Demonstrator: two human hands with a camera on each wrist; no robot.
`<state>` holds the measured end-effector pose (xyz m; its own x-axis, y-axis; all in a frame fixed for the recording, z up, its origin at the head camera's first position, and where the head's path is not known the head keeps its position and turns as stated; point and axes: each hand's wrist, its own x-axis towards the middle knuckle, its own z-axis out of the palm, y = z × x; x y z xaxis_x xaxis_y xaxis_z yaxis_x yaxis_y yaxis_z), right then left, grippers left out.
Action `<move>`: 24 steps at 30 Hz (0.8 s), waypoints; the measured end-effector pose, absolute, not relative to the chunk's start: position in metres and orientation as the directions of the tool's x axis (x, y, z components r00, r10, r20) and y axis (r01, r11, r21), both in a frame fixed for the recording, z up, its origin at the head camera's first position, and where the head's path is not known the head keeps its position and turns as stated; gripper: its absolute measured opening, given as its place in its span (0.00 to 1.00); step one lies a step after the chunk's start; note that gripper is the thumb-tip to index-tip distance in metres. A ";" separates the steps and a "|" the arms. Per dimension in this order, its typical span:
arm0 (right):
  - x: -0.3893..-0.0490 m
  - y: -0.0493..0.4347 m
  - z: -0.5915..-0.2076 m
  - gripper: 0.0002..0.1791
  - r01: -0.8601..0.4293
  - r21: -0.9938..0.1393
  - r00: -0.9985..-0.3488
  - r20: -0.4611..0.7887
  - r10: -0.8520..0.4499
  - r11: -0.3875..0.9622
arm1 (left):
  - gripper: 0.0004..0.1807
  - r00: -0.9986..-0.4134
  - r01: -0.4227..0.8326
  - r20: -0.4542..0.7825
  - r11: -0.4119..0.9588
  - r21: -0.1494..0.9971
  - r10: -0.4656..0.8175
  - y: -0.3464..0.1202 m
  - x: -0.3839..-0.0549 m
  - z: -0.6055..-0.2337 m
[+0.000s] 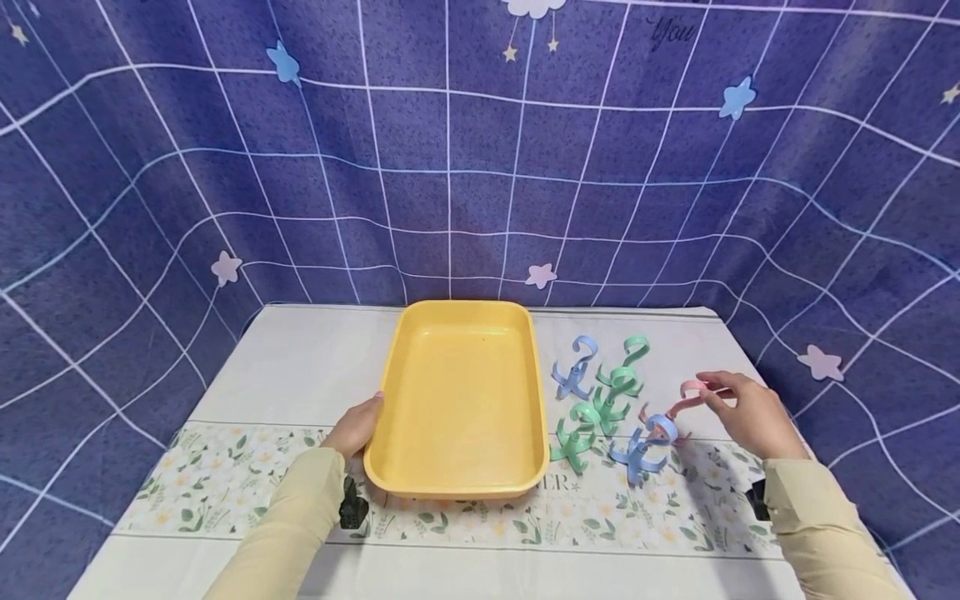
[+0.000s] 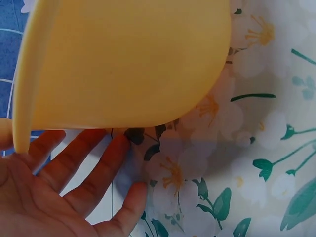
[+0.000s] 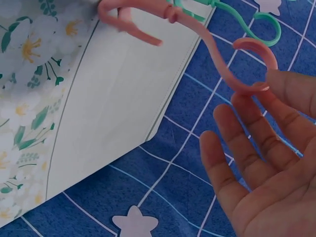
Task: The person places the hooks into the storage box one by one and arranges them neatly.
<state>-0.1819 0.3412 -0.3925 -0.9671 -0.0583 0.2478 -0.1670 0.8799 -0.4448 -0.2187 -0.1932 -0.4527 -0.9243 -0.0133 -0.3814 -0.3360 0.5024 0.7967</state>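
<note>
A yellow tray (image 1: pixel 457 400) with raised walls stands at the middle of the table. My left hand (image 1: pixel 356 427) holds its left side, thumb over the rim and fingers spread along the outer wall (image 2: pixel 133 64). On the right, my right hand (image 1: pixel 750 412) pinches the curved top of a pink multi-prong hook (image 3: pixel 215 54) between thumb and forefinger; its other fingers are loosely extended. The pink hook tilts, its prongs partly hidden behind a blue hook (image 1: pixel 636 457). Green hooks (image 1: pixel 573 446) lie between the tray and these, with another blue hook (image 1: pixel 573 379) farther back.
A white tablecloth with a floral band (image 1: pixel 247 475) covers the table. Behind and at both sides hangs a blue curtain (image 1: pixel 480 200) with a white grid and stars. The hooks sit close together right of the tray.
</note>
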 end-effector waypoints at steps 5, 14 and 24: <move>-0.181 0.337 -0.396 0.17 -0.159 -0.453 -0.970 0.238 -0.053 0.877 | 0.36 -0.922 -0.342 -0.386 0.486 0.804 -0.011 -0.194 -0.215 -0.450; -0.182 0.333 -0.396 0.15 -0.157 -0.466 -0.970 0.238 -0.047 0.871 | 0.36 -0.921 -0.352 -0.389 0.473 0.807 -0.021 -0.195 -0.212 -0.447; -0.182 0.333 -0.397 0.14 -0.147 -0.478 -0.973 0.226 -0.041 0.866 | 0.36 -0.922 -0.351 -0.386 0.475 0.807 -0.026 -0.195 -0.215 -0.453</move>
